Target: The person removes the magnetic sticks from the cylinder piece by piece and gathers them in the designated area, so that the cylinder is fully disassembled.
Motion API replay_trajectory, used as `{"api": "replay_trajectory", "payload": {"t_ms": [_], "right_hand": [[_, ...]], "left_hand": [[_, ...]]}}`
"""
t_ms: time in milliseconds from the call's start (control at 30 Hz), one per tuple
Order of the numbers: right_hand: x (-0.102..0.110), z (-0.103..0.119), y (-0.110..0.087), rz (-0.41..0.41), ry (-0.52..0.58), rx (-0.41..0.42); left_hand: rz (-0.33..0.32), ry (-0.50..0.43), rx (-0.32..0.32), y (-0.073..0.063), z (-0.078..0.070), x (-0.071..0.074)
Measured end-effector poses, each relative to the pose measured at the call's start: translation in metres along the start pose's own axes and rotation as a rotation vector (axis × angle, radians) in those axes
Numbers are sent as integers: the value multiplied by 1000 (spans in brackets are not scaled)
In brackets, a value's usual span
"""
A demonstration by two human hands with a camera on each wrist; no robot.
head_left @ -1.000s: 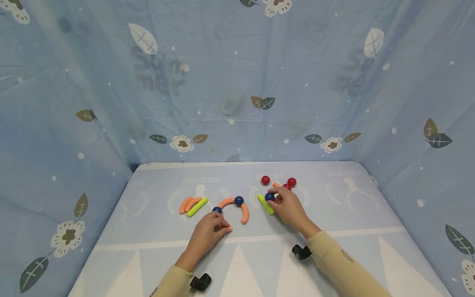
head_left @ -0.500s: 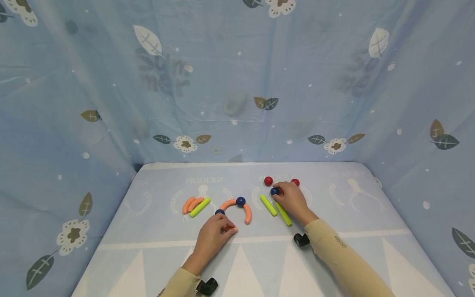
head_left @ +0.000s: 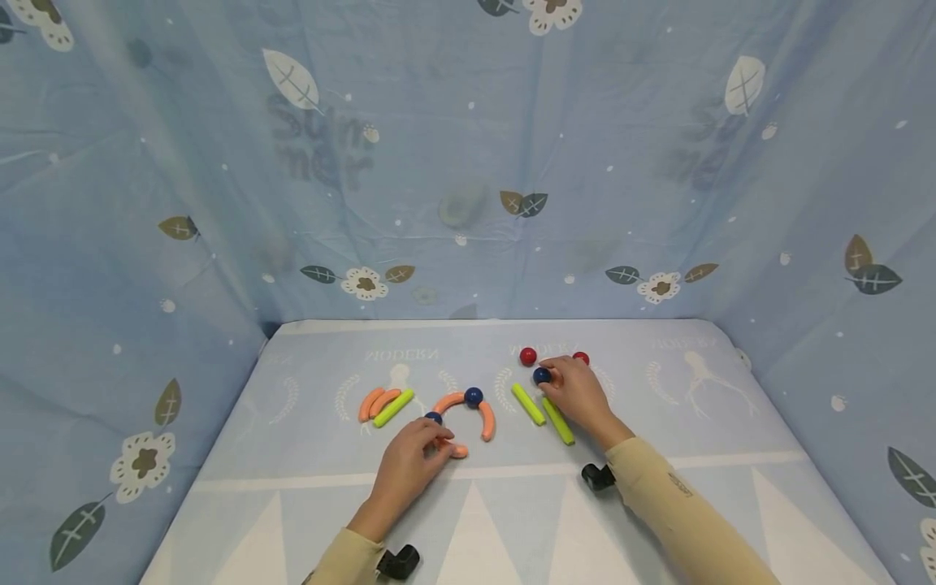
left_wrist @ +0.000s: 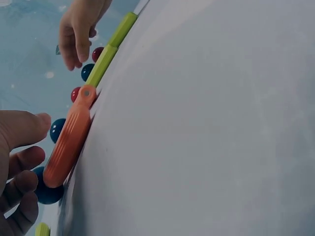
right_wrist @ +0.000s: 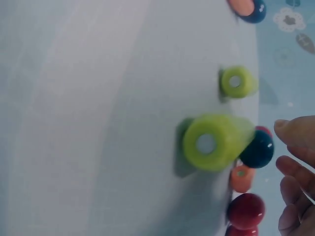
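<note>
My left hand (head_left: 413, 459) hovers by a curved orange stick (head_left: 457, 451), its thumb and fingers parted. In the left wrist view that orange stick (left_wrist: 69, 142) lies beside a blue ball (left_wrist: 49, 189), with a gap to the thumb. Two more orange sticks and a blue ball (head_left: 474, 397) form an arc beyond this hand. My right hand (head_left: 579, 393) is beside another blue ball (head_left: 541, 376). Its fingers (right_wrist: 290, 167) stand apart from that ball (right_wrist: 257, 149) in the right wrist view. Two green sticks (head_left: 528, 405) lie in front of the ball.
Two orange sticks (head_left: 370, 404) and a green stick (head_left: 393, 409) lie together at the left. Red balls (head_left: 528, 357) sit behind the right hand, with an orange stick (right_wrist: 241, 178) among them. A patterned blue curtain (head_left: 468, 162) encloses the table (head_left: 329, 455).
My right hand has moved the blue ball away from me, to the far end of the green sticks, and let go. My left hand has drawn slightly back, uncovering more of the orange stick.
</note>
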State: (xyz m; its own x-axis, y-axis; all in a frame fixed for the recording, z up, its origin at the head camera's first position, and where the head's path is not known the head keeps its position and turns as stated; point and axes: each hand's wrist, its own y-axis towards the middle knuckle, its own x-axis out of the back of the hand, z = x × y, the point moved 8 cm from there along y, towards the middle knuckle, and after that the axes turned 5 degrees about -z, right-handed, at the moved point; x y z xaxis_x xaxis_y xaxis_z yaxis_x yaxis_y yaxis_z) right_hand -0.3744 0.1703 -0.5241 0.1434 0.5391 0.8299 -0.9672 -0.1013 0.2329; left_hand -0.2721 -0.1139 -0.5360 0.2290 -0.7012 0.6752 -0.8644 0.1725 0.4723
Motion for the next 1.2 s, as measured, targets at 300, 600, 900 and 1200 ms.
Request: {"api": "replay_trajectory", "payload": {"t_ms": [300, 600, 900, 1200], "right_hand": [[0, 19, -16, -9, 25, 45], [-16, 68, -38, -39, 34, 267], [-41, 108, -68, -5, 145, 414], [-71, 132, -76, 64, 77, 446]], "left_hand": [[-113, 25, 30, 2, 14, 19], [-112, 26, 129, 9, 32, 24], [-48, -54, 204, 12, 45, 16], [-13, -88, 169, 16, 46, 10]]}}
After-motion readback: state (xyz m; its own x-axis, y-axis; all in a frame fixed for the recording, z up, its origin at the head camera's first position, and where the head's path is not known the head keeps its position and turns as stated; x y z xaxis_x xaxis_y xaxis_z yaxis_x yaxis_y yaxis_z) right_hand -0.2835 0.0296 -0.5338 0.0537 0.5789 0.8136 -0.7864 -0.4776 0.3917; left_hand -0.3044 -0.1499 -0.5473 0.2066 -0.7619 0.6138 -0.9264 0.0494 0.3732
